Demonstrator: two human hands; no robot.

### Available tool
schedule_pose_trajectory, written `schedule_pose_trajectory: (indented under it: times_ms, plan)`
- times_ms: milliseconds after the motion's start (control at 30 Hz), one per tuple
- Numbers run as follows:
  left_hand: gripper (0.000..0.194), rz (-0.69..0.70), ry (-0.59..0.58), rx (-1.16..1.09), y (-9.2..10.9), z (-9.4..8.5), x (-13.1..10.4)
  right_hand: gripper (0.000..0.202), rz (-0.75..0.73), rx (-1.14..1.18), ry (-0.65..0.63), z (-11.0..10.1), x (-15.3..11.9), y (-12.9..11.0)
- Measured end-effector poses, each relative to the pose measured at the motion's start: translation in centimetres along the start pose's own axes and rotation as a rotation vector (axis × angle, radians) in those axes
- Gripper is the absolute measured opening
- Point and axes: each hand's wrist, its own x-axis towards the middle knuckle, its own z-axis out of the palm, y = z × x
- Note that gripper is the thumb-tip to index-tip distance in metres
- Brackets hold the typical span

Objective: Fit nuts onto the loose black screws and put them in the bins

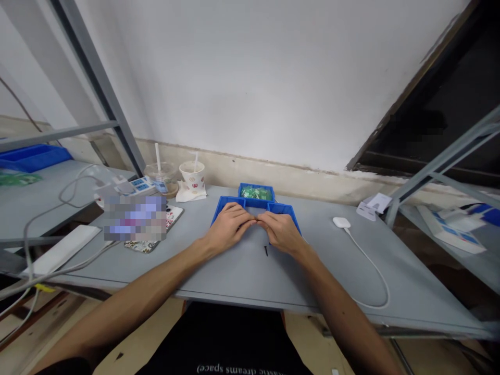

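My left hand (232, 225) and my right hand (279, 229) meet fingertip to fingertip over the grey table. Both are pinched closed, and whatever lies between the fingertips is too small to make out. Just below my right hand a small black screw-like piece (266, 251) lies on the table. Behind my left hand stands a blue bin (219, 207), its contents largely covered by the hand. Another blue bin (289, 211) sits behind my right hand, partly hidden too. Between them, farther back, a third blue bin (255, 202) holds green packets or boards.
To the left are a paper cup (192, 176), a clear plastic cup (161, 177), a patterned tablet or case (145, 245), a power strip (142, 186) and loose cables. On the right lies a white charger (341, 223) with its cord. A wall closes off the table's back.
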Motion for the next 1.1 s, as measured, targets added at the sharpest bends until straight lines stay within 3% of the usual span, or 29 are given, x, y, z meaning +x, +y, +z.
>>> schedule_pose_trajectory:
  times_ms: [133,233,333,400,600,833,1100]
  plan:
    - [0.026,-0.001,0.018,0.006,-0.1,-0.1,0.0,0.023,0.036,0.037,0.160,-1.3,-0.2,0.0]
    - [0.029,0.012,-0.009,0.042,-0.2,-0.1,0.1,0.024,0.142,0.026,0.386,-2.1,-0.6,0.4]
    - [0.029,0.102,-0.088,0.088,0.2,0.0,0.0,0.026,0.231,-0.004,0.593,-2.5,-0.9,0.8]
    - [0.027,0.197,-0.150,0.117,0.7,0.3,-0.2,0.025,0.267,-0.012,0.651,-2.5,-1.0,1.1]
    - [0.023,0.439,-0.317,0.159,1.8,2.1,-1.1,0.015,0.411,0.038,0.651,-2.5,-0.3,1.5]
    - [0.025,0.434,-0.459,0.240,1.8,3.0,-1.6,0.022,0.351,0.068,0.520,-2.2,0.0,1.1]
    - [0.016,0.429,-0.428,0.247,1.8,2.8,-1.5,0.021,0.293,0.087,0.366,-1.4,0.1,0.8]
